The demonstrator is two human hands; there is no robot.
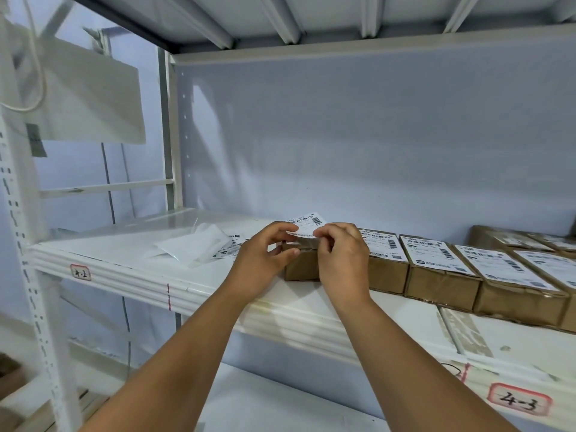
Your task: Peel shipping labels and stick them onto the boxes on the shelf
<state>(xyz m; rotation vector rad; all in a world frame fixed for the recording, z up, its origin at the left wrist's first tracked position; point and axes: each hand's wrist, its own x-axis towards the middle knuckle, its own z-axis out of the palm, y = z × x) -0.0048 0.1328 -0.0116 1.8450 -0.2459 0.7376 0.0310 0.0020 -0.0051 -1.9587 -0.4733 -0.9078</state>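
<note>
My left hand [265, 254] and my right hand [339, 254] both pinch the near edge of a white shipping label [307, 224] with barcodes, held just above a brown cardboard box [299, 269] at the left end of a row. That box's top is mostly hidden by my hands. To its right stand several brown boxes with labels stuck on top, the nearest labelled box [385, 260] touching it. All sit on the white shelf [124, 260].
A pile of loose labels and white backing sheets [199, 246] lies on the shelf left of my hands. More labelled boxes [514, 238] stand at the back right. Shelf tags read 4-2 [80, 272] and 4-3 [519, 403]. A white upright post [31, 275] stands at left.
</note>
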